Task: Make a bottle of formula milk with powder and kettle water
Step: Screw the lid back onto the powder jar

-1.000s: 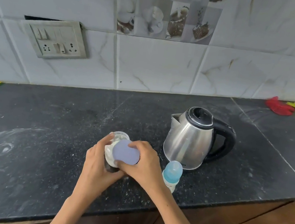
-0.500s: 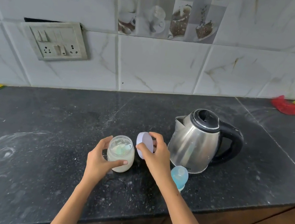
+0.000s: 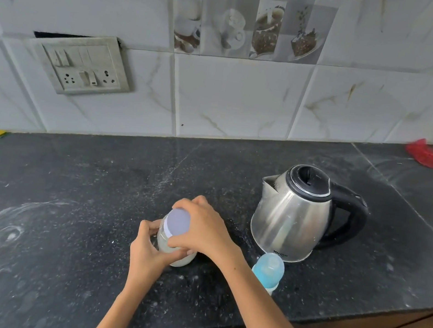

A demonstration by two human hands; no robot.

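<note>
Powder jar (image 3: 177,254) sits on the worktop (image 3: 73,196) near its front edge, left of the kettle (image 3: 291,216). Half a second ago the pale purple lid (image 3: 177,222) was off, held beside the open jar; now it is back on the mouth. Right hand (image 3: 203,231) curls over the lid from above, fingers wrapped round its rim. Left hand (image 3: 149,253) grips the jar body from the left and front, steadying it. Whitish powder shows through the glass below the lid.

Judgement: lid is being seated or screwed on, so the jar is being closed. Whether powder has gone into the bottle cannot be told.

Baby bottle (image 3: 268,271), blue cap on, stands just right of the right wrist, close to the front edge and just in front of the kettle base. Kettle is upright, lid shut, handle facing right.

Likely still to do: uncap the bottle, pour kettle water. Risk: right forearm passes close to the bottle and could knock it.
</note>
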